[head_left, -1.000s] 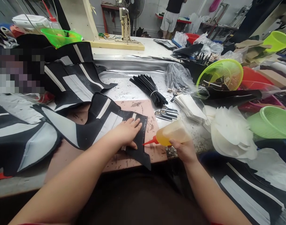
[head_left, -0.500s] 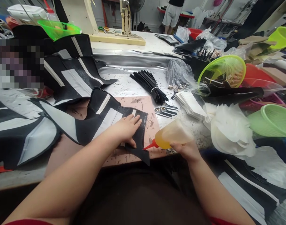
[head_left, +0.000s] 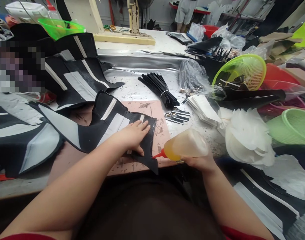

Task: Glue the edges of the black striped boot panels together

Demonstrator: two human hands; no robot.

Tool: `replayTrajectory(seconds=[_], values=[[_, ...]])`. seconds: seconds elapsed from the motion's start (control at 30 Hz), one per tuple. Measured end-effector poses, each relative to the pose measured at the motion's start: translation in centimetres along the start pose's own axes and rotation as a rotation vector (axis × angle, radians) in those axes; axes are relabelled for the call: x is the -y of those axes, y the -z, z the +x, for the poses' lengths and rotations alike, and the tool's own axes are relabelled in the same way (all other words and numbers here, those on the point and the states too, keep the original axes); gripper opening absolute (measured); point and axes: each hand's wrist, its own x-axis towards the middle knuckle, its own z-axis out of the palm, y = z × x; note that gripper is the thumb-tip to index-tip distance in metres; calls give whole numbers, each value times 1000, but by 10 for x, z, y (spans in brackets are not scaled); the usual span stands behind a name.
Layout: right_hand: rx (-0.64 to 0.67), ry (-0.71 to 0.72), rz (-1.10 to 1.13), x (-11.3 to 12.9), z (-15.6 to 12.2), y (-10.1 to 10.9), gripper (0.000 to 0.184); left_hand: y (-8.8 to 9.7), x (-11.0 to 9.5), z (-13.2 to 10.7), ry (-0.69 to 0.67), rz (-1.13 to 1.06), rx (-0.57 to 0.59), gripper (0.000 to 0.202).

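Note:
My left hand [head_left: 136, 135] lies flat, fingers spread, on a black panel [head_left: 87, 135] with white strips and patches. Beneath the panel is a pinkish work board [head_left: 161, 125]. My right hand [head_left: 198, 161] is wrapped round a translucent squeeze bottle [head_left: 186, 144] tipped on its side, with yellowish liquid towards its neck. The bottle's red nozzle [head_left: 159, 154] points left, its tip at the panel's right edge near the lower corner. Whether liquid is coming out I cannot tell.
A bundle of black strips [head_left: 159, 89], small tabs with eyelets [head_left: 176, 116] and a stack of white pieces [head_left: 203, 109] lie beyond the bottle. Mesh baskets [head_left: 298, 126] crowd the right. More black panels [head_left: 76, 73] are heaped at the left. A sewing machine [head_left: 134, 20] stands behind.
The view has shifted slightly. The bottle has turned a little in my right hand, its base swinging outward, while the nozzle stays at the panel's edge. My left hand keeps its place.

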Motion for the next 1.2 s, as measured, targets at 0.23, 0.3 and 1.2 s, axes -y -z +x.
replayTrajectory(seconds=[0.23,0.3,1.2], values=[[31,31,1,0,-7,11,56,-5,6,2,-20,-5,-43,110],[-32,20,25,-7,-8,14,59,-7,4,-1,-17,2,-78,108],[-215,-390,974,-12,-19,19,44,28,60,-81,268,311,-205,28]])
